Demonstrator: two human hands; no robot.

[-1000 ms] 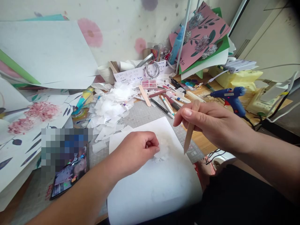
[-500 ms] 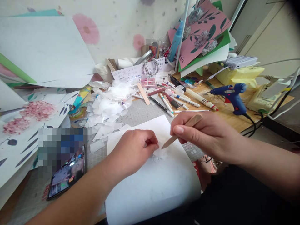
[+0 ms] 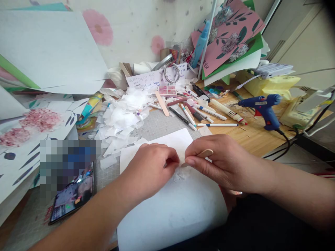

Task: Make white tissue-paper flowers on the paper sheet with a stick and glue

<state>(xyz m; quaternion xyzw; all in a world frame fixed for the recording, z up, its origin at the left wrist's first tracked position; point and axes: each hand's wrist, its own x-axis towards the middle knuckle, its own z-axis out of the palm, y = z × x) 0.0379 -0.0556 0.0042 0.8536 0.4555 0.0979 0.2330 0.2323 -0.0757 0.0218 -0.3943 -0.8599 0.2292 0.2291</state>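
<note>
My right hand (image 3: 225, 162) is closed round a flat wooden craft stick (image 3: 206, 153), its rounded end showing above the thumb and its lower tip pointing down and left. Just left of it, my left hand (image 3: 153, 170) pinches a small piece of thin white paper (image 3: 181, 174), mostly covered by the fingers. The fingertips of both hands almost meet. Below them lies a large white sheet (image 3: 157, 223), which curves down at the front edge. Crumpled whitish bits show on the sheet under the fingertips.
Behind my hands is a heap of white paper squares (image 3: 120, 118). Markers (image 3: 217, 124) and another craft stick (image 3: 162, 104) lie beyond. A blue glue gun (image 3: 264, 104) stands at right, its cable trailing. A phone (image 3: 75, 198) leans at left beside flower artwork (image 3: 39, 122).
My right hand has moved left and down, bringing the craft stick's tip to my left fingertips. My left hand stays almost in place. The view has shifted slightly.
</note>
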